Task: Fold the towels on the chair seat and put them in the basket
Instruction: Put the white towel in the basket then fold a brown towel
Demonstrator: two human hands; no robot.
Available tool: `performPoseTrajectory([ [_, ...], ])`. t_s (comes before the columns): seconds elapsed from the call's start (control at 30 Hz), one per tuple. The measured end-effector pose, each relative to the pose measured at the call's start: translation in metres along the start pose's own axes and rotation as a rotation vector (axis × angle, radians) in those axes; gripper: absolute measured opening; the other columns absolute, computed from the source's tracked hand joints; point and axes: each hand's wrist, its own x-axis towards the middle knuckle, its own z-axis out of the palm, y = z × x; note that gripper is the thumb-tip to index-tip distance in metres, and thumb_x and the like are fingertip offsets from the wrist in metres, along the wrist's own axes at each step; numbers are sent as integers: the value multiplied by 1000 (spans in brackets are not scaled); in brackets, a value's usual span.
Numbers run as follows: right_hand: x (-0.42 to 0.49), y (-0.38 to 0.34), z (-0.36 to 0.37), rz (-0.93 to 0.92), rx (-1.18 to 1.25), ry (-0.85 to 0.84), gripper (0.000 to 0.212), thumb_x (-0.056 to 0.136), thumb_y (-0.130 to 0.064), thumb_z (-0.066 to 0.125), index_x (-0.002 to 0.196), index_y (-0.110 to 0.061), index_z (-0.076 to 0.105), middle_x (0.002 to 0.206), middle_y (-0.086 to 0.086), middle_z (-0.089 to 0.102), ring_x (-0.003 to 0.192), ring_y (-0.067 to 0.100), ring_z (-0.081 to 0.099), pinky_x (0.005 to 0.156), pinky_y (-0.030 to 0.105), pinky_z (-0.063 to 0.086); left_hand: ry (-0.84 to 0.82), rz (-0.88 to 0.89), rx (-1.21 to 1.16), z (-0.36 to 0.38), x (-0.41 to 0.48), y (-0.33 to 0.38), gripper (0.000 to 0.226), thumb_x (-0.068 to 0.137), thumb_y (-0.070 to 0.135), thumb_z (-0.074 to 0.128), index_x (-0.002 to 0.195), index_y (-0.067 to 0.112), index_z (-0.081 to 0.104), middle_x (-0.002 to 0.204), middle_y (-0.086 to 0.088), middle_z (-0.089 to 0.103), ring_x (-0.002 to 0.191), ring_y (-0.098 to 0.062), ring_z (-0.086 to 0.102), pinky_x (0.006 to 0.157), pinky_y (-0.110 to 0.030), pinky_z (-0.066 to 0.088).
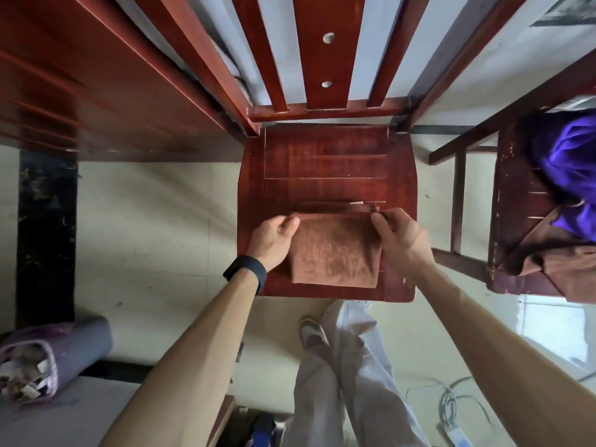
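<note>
One folded rust-brown terry towel is laid on the red-brown wooden chair seat, its far corners pinched in the grip of the left hand and right hand.

light: soft, even daylight, moderate; brightest patch on the floor at right | shadows: diffuse, beneath the chair seat | glare: faint sheen on seat boards | blur: wooden table top smeared, purple cloth soft | distortion: wide-angle, chair-back slats fan outward | focus: brown towel nap crisp
</note>
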Motion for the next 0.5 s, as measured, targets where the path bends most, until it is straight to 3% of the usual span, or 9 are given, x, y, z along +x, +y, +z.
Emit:
performPoseTrajectory([
  [0.1,24,-2,11,-7,-18,8,34,101,-44,48,114,-16,63,97,5,71,95,28,64,81,34,48,67,-37,20,15,25,1,38,101,39,46,112,7,65,108,-14,70,102,-33,63,83,-36,46],
  [0.2,38,0,17,28,-35,-10,34,101,-44,46,111,-16,63,94,7,70,88,28,63,73,31,42,115,-68,36,23,37,-1,39,101,40,46,117,8,62,114,-14,69,107,-33,62,85,-34,45],
  [0.33,48,2,18,12,-125,-17,33,102,-41,45,109,-13,60,93,12,69,83,31,60,71,29,37,148,-72,69,26,45,0,38,98,46,49,109,12,64,105,-9,72,98,-29,66,77,-30,47],
  [0.5,51,6,25,-18,-126,36,27,99,-39,50,105,-12,48,85,7,64,85,37,64,71,36,45,206,-66,202,31,49,1,35,96,49,49,104,16,57,92,-10,72,88,-34,67,63,-32,45],
])
